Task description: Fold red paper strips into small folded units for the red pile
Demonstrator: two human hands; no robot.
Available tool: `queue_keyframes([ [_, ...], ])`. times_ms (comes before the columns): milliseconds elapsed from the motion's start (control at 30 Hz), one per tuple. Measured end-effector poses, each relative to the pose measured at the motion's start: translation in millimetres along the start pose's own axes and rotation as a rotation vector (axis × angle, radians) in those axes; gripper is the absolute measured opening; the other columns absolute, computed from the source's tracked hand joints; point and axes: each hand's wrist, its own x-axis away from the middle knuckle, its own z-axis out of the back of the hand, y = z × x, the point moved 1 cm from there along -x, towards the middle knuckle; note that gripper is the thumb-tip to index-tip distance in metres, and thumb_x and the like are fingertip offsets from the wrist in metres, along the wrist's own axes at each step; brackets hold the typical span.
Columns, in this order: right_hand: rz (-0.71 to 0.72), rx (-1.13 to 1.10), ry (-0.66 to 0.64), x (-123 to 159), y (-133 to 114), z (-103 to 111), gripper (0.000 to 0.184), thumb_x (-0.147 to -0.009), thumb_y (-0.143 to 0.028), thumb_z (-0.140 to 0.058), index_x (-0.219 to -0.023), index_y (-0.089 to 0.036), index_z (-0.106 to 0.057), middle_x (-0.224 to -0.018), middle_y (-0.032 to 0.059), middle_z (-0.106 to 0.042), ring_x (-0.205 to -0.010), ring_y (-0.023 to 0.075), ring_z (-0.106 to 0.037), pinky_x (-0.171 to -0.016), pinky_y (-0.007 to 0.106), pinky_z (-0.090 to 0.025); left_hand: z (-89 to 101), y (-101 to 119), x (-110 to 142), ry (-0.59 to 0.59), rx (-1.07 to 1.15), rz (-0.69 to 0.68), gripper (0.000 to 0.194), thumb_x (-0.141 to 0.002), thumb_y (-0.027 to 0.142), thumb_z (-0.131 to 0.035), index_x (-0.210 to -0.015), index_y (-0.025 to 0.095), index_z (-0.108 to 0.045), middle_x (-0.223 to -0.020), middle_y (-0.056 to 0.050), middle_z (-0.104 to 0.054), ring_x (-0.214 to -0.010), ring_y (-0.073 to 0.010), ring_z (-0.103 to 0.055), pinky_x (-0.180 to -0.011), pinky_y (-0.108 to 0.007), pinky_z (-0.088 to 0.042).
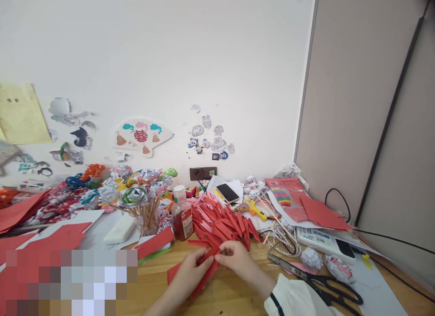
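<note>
Between my two hands is a folded piece of red paper [213,251], held just above the wooden table. My left hand [194,267] pinches it from the left with thumb and fingers. From the right, my right hand [234,258] grips its edge, thumb close to the other thumb. Another piece of red paper [173,271] shows partly under and beside my left hand. Right behind the hands lies a big heap of folded red paper strips [217,218], with some pink ones at the back.
Black-handled scissors [316,277] lie right of my right hand. A yellow glue gun [256,210], a phone [227,193] and a bead string [288,241] lie behind. Left stand a bottle [178,216] and a cup of sticks [147,221]. Paper flowers [134,195] pile along the wall.
</note>
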Motion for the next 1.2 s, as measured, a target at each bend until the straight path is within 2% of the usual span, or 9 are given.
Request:
queue_keyframes([
  [400, 0.064, 0.122, 0.033, -2, 9, 0, 0.018, -0.06, -0.027, -0.062, -0.057, -0.014, -0.05, -0.051, -0.0045, -0.045, -0.049, 0.0079, -0.041, -0.046, 0.019, -0.03, -1.0, 2, 2, 0.025, -0.102, -0.008, 0.022, -0.069, 0.032, -0.046, -0.055, 0.015, -0.051, -0.055, 0.002, -0.05, -0.058, -0.0138, -0.043, -0.054, -0.021, -0.032],
  [600, 0.033, 0.118, -0.023, 2, -2, -3, 0.028, -0.071, -0.036, -0.05, -0.054, -0.014, -0.048, -0.048, -0.003, -0.046, -0.044, 0.0085, -0.043, -0.045, 0.021, -0.034, 0.0, 2, 2, -0.011, -0.08, -0.057, 0.023, -0.071, 0.031, -0.044, -0.056, 0.015, -0.052, -0.054, 0.002, -0.049, -0.057, -0.0135, -0.043, -0.054, -0.022, -0.032],
  [833, -0.029, 0.036, -0.031, 1, 7, -9, 0.023, -0.061, -0.032, -0.061, -0.069, -0.015, -0.048, -0.048, -0.0062, -0.048, -0.04, 0.0078, -0.045, -0.042, 0.019, -0.035, -0.4, 0, 0, 0.019, -0.014, 0.013, 0.025, -0.068, 0.034, -0.048, -0.054, 0.014, -0.053, -0.052, 0.002, -0.049, -0.056, -0.0136, -0.045, -0.053, -0.022, -0.033],
  [967, 0.042, 0.041, 0.007, 0, 6, -8, 0.021, -0.064, -0.024, -0.057, -0.082, -0.016, -0.049, -0.052, -0.0066, -0.048, -0.044, 0.0084, -0.048, -0.047, 0.02, -0.039, -2.0, -7, -2, 0.037, 0.133, 0.058, 0.031, -0.065, 0.044, -0.052, -0.059, 0.013, -0.056, -0.052, 0.002, -0.052, -0.054, -0.0132, -0.046, -0.053, -0.022, -0.035],
  [1033, 0.088, 0.08, 0.05, 1, 2, -7, 0.015, -0.066, -0.02, -0.053, -0.081, -0.016, -0.052, -0.055, -0.0046, -0.051, -0.049, 0.0099, -0.05, -0.05, 0.021, -0.04, -2.9, -9, -3, -0.002, 0.21, 0.064, 0.035, -0.063, 0.048, -0.054, -0.063, 0.013, -0.057, -0.057, 0.001, -0.055, -0.057, -0.0138, -0.048, -0.056, -0.022, -0.037],
  [1100, 0.133, 0.162, 0.097, 3, -3, -5, 0.011, -0.067, -0.016, -0.05, -0.077, -0.015, -0.055, -0.06, -0.0013, -0.055, -0.056, 0.0122, -0.052, -0.054, 0.022, -0.04, -3.8, -9, -3, -0.046, 0.253, 0.079, 0.039, -0.06, 0.052, -0.054, -0.061, 0.013, -0.057, -0.057, 0.001, -0.055, -0.057, -0.0135, -0.047, -0.056, -0.022, -0.036],
  [1200, 0.187, 0.28, 0.104, 6, -11, -4, 0.015, -0.068, -0.014, -0.048, -0.075, -0.016, -0.061, -0.068, 0.002, -0.061, -0.064, 0.0146, -0.054, -0.059, 0.024, -0.04, -3.9, -7, -2, -0.015, 0.281, 0.115, 0.044, -0.059, 0.057, -0.051, -0.052, 0.014, -0.052, -0.05, 0.003, -0.049, -0.051, -0.011, -0.042, -0.05, -0.021, -0.032],
])
